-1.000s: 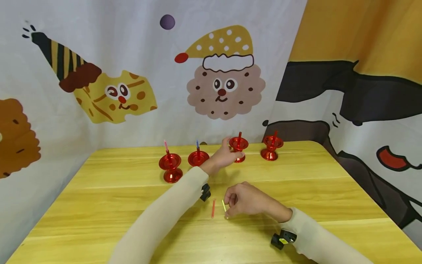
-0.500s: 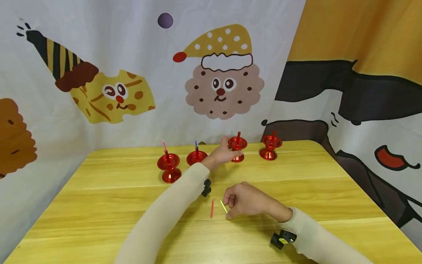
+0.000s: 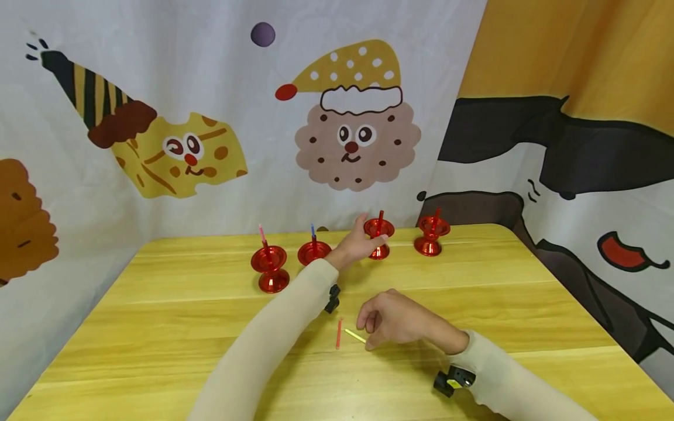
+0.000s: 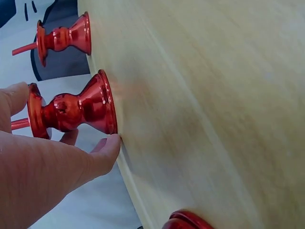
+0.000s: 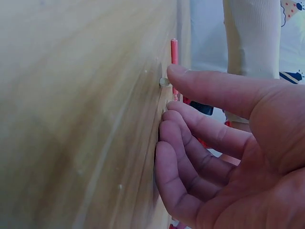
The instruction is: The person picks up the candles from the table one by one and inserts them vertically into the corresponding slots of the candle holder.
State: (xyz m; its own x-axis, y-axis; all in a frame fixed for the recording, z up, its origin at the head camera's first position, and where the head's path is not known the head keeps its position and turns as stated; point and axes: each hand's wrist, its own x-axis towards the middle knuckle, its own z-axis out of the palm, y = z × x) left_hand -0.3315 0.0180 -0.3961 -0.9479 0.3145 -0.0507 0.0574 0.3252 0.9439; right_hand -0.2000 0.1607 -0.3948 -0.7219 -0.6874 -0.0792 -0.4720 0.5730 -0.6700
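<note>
My left hand (image 3: pixel 358 242) reaches round a red metal candle holder (image 3: pixel 379 229) at the table's back. In the left wrist view one fingertip is at its dish rim, and the thumb touches the base edge of the holder (image 4: pixel 66 112). My right hand (image 3: pixel 395 318) hovers low over the table with curled fingers. Its thumb tip is at the near end of a thin yellow candle (image 3: pixel 355 335), which lies slanted on the wood; thumb and index stand apart in the right wrist view. Left of it lies a pink-red candle (image 3: pixel 339 334), also seen as an upright-looking red stick (image 5: pixel 174 51).
Two more red holders stand to the left, one with a pink candle (image 3: pixel 262 234), one with a blue candle (image 3: pixel 313 230), partly behind my left arm. Another holder (image 3: pixel 429 242) stands at the right. A printed curtain (image 3: pixel 210 76) hangs behind the table (image 3: pixel 158 351).
The yellow candle has swung from nearly upright in view to a slant, its far end turning left toward the pink-red candle. My left thumb has shifted slightly along the holder.
</note>
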